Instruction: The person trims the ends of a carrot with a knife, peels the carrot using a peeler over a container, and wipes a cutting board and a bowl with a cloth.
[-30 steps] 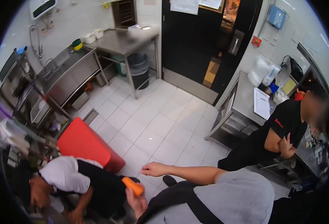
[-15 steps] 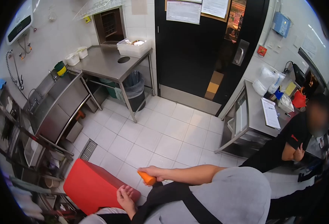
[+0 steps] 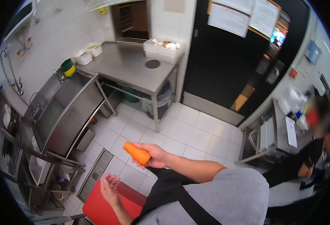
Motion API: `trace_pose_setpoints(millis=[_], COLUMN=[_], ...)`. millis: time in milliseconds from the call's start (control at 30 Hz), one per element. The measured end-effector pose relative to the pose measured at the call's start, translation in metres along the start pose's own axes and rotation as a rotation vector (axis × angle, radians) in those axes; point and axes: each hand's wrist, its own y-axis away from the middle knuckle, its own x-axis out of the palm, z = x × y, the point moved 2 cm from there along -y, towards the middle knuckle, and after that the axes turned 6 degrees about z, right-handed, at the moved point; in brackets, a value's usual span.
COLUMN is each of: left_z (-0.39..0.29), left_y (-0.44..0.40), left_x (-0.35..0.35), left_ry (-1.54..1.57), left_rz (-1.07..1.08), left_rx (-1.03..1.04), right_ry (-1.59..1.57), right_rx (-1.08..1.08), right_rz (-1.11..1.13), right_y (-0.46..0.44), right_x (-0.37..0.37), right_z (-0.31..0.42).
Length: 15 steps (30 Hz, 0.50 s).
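My right hand (image 3: 156, 156) is closed around a thick, smooth orange carrot (image 3: 136, 153), its blunt end pointing to the upper left. The carrot is held out in front of my body above the tiled floor. Palm turned upward, my left hand (image 3: 110, 188) has its fingers loosely apart and holds nothing. It is over the red bin-like box (image 3: 131, 198), which stands low at my left; I cannot tell whether the hand touches it.
A steel sink (image 3: 56, 101) runs along the left wall, beside a steel table (image 3: 123, 67) with white tubs (image 3: 83, 57). A floor drain (image 3: 95, 176) lies ahead of the red box. A black door (image 3: 225, 63) is at the back. Another person (image 3: 303, 157) stands at the right counter.
My right hand has lifted the carrot up and slightly left, so more of it shows. The view has turned left and moved nearer the sink; the red box sits lower in view.
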Motion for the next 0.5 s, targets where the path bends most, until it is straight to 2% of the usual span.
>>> trace_pose_setpoints(millis=[33,67,100,133,200,267,300,367,400,433,467,500], left_z=[0.007,0.018,0.022,0.023,0.033,0.021,0.013,0.005,-0.006,-0.009,-0.016,-0.025], left_y=[-0.016,-0.028,-0.041,-0.054,-0.078,-0.110,-0.128,-0.163,-0.181,-0.185,-0.194,-0.205], left_x=[-0.002,-0.005,-0.018,-0.030,-0.045,-0.064,-0.075,-0.107,-0.128,-0.143,-0.158,-0.180], left_ry=[0.008,0.072,0.142,0.170,0.277,0.297,0.317,0.422,0.456,0.485,0.494,0.491], left_rz=[-0.042,-0.038,-0.049,-0.140,-0.075,-0.088,-0.143,-0.248,-0.299,-0.387,-0.503,-0.607], left_rx=[0.003,-0.143,-0.284,-0.270,-0.511,-0.432,-0.385,-0.273,-0.144,-0.119,0.027,0.171], right_ry=[0.055,0.066,0.239,0.439,0.500,0.611,0.639,0.897,0.907,1.123,1.329,1.329], right_rx=[0.096,0.152,0.252,0.354,0.466,0.538,0.640,0.402,0.472,0.479,0.448,0.480], right_rz=[-0.153,-0.132,-0.225,-0.296,-0.167,0.049,0.132,0.445,0.512,0.662,0.820,0.889], right_y=[-0.025,-0.053,-0.085,-0.114,-0.171,-0.236,-0.275,-0.340,-0.367,-0.390,-0.415,-0.443], right_x=[-0.015,-0.031,-0.045,-0.051,-0.035,-0.009,0.001,0.029,0.056,0.096,0.122,0.137], right_z=[-0.009,-0.019,-0.031,-0.033,-0.033,-0.034,-0.043,-0.053,-0.049,-0.040,-0.036,-0.045])
